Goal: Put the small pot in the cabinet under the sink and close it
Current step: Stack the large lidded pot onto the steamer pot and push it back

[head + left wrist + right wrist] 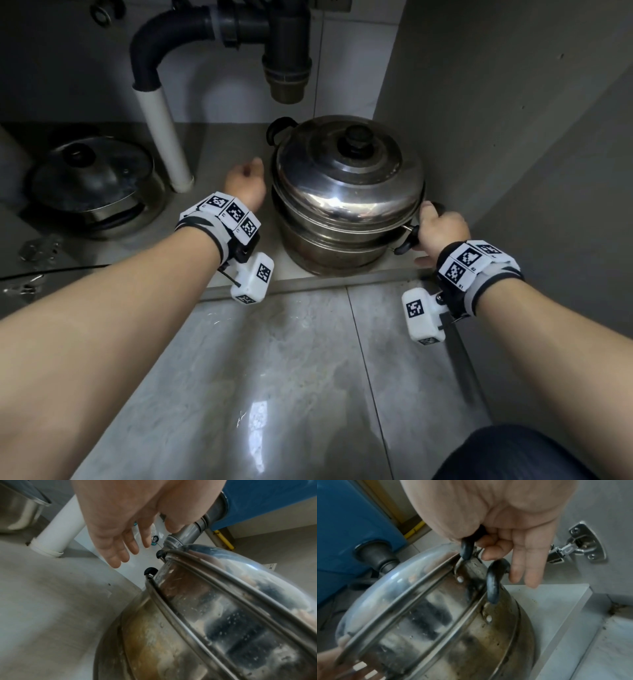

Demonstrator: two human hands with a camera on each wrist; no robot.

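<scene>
The small steel pot [346,192] with a domed lid and black knob stands on the cabinet floor [222,161] under the sink, close to the front edge. My right hand [442,229] holds its right side: in the right wrist view the thumb and forefinger of that hand [496,540] curl round the upper black handle [465,550], while the other fingers stretch past the lower handle [494,582]. My left hand [245,185] is beside the pot's left flank. In the left wrist view its fingers [120,534] are straight and clear of the pot [223,615] and its left handles [160,553].
A second lidded pot [92,181] sits at the left of the cabinet, behind a white drain pipe [164,137]. The black trap [284,51] hangs above. The cabinet's right wall [479,120] carries a door hinge [578,543]. Grey floor tiles [274,377] lie in front.
</scene>
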